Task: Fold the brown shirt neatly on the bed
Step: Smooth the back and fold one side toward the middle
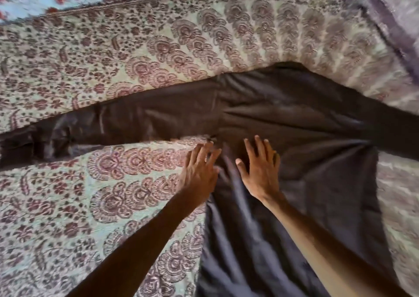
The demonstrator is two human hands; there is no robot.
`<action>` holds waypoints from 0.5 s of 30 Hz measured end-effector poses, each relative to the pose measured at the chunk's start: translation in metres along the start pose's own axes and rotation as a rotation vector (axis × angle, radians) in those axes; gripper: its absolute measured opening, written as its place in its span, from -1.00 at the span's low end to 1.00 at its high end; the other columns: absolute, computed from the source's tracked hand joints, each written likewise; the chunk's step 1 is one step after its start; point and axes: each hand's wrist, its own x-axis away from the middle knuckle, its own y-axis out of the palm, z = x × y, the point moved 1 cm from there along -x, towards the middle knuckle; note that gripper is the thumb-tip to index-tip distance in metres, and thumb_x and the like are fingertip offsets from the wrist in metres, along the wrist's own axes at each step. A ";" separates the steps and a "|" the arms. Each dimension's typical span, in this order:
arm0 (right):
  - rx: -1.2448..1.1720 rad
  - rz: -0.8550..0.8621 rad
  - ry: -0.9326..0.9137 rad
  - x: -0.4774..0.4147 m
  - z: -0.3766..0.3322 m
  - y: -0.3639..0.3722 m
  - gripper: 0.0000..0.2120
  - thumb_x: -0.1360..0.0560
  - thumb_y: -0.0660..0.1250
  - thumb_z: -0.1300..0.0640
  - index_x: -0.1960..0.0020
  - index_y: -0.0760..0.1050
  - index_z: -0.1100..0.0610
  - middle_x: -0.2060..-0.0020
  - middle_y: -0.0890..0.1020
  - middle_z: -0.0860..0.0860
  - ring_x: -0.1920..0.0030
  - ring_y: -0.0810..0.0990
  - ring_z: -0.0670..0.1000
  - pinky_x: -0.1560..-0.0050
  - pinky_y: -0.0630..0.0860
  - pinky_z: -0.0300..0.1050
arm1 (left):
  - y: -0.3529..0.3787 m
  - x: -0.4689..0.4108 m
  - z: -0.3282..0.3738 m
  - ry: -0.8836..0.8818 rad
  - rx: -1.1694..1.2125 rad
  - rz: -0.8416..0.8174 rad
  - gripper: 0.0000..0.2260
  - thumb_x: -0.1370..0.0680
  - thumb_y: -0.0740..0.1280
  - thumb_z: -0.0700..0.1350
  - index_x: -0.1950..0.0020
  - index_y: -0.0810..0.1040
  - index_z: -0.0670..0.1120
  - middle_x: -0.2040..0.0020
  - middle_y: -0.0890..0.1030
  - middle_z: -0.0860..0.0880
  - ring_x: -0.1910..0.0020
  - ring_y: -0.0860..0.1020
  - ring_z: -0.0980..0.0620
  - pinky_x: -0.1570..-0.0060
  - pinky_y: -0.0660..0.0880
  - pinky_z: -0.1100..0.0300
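The soft brown cloth shirt (283, 119) is lying spread out on the flowery patterned bed cover (90, 58), one sleeve reaching far left. The left hand (199, 169) and right hand (260, 172) are pressing flat with fingers spread, gripping nothing, probably smoothing wrinkles before folding.

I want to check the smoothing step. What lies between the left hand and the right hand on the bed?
In the head view, only wrinkled fabric of the brown shirt lies between the left hand and the right hand. Both hands are spread open.
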 end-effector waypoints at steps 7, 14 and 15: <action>-0.072 0.031 0.065 -0.023 0.053 -0.017 -0.46 -0.55 0.16 -0.15 -0.47 0.29 0.04 -0.46 0.33 0.09 -0.45 0.27 0.19 -0.36 0.28 0.21 | 0.012 -0.041 0.024 0.062 -0.123 0.044 -0.60 -0.50 0.29 -0.03 -0.34 0.47 -0.07 -0.38 0.43 -0.12 -0.36 0.36 -0.17 -0.30 0.35 -0.07; -0.143 0.051 0.138 -0.111 0.101 -0.052 -0.55 -0.57 0.20 -0.08 -0.42 0.33 0.03 -0.46 0.32 0.10 -0.43 0.29 0.20 -0.29 0.35 0.21 | 0.002 -0.145 0.051 -0.046 -0.010 0.020 -0.64 -0.54 0.24 -0.05 -0.33 0.42 -0.08 -0.33 0.41 -0.14 -0.23 0.41 -0.22 -0.17 0.44 -0.09; -0.149 0.015 0.135 -0.127 0.109 -0.056 -0.53 -0.58 0.17 -0.10 -0.45 0.30 0.01 -0.49 0.27 0.10 -0.46 0.25 0.20 -0.32 0.31 0.22 | 0.004 -0.164 0.052 -0.069 -0.010 0.001 -0.64 -0.54 0.24 -0.07 -0.33 0.41 -0.09 -0.33 0.40 -0.15 -0.23 0.40 -0.24 -0.17 0.44 -0.11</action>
